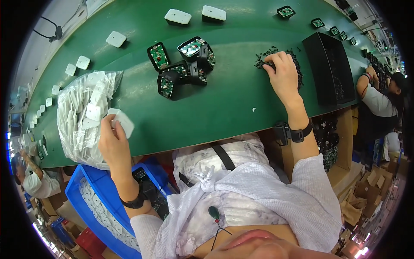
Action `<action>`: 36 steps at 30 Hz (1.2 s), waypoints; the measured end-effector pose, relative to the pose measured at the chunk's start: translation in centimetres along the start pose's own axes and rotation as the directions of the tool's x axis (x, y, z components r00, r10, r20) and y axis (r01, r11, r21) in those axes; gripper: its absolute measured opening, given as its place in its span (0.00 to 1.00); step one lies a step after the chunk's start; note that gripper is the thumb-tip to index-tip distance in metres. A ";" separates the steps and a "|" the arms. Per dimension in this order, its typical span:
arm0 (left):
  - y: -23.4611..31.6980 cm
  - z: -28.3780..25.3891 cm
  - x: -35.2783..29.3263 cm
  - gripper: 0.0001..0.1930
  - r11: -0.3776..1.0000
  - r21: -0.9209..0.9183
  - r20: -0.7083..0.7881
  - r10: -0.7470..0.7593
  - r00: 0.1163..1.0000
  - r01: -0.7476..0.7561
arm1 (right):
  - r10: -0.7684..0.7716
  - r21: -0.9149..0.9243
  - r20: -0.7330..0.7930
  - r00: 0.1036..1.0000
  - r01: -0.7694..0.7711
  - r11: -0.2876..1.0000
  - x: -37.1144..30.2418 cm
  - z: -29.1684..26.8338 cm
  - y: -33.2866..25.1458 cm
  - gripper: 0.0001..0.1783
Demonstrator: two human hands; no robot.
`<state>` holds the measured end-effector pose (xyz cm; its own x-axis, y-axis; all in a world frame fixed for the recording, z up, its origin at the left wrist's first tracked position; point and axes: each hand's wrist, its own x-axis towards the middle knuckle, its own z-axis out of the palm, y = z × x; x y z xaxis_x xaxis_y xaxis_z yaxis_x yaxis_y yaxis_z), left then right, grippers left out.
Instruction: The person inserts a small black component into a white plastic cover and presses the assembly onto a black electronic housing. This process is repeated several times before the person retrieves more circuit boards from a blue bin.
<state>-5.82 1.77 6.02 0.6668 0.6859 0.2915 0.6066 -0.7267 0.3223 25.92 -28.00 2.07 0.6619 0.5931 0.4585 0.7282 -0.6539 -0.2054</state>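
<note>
My left hand (114, 144) grips a white square plastic cover (123, 125) with rounded corners by its edge. Right beside it lies a clear plastic bag (71, 116) full of similar white covers. Fingers curled, my right hand (282, 73) dips into a pile of small black parts (297, 69) on the green table; its fingertips close around some of them, partly hidden. Between the hands, farther back, several black housings with green circuit boards (158, 57) sit in a loose cluster, some tilted against each other.
A tall black bin (330, 69) stands right of the pile. White-topped units (177, 17) line the table's (228, 103) far and left sides. Below the left edge is a blue crate (97, 196) of white pieces. Co-workers sit at far right (384, 103) and far left (39, 181).
</note>
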 end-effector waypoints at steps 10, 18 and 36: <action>10.9 5.1 -4.1 0.09 0.343 -0.906 0.294 0.094 0.951 0.247 | 0.201 0.823 0.356 0.913 -0.408 0.395 -1.2 -2.1 -5.9 0.11; 13.7 6.2 -3.9 0.12 0.346 -0.932 0.162 0.139 0.977 0.106 | -0.058 0.865 0.502 0.863 -0.502 0.018 -3.4 -2.9 -11.5 0.15; 12.2 7.9 -5.9 0.10 0.257 -0.964 -0.037 0.137 0.990 -0.072 | -0.223 0.728 -0.002 0.975 0.155 0.668 -4.3 -1.7 -13.4 0.08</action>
<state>1.07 -11.42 1.17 0.7270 0.5809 0.3661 -0.3091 -0.1992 0.9299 13.00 -22.57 4.29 0.4823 0.7229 0.4947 0.7186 -0.0035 -0.6954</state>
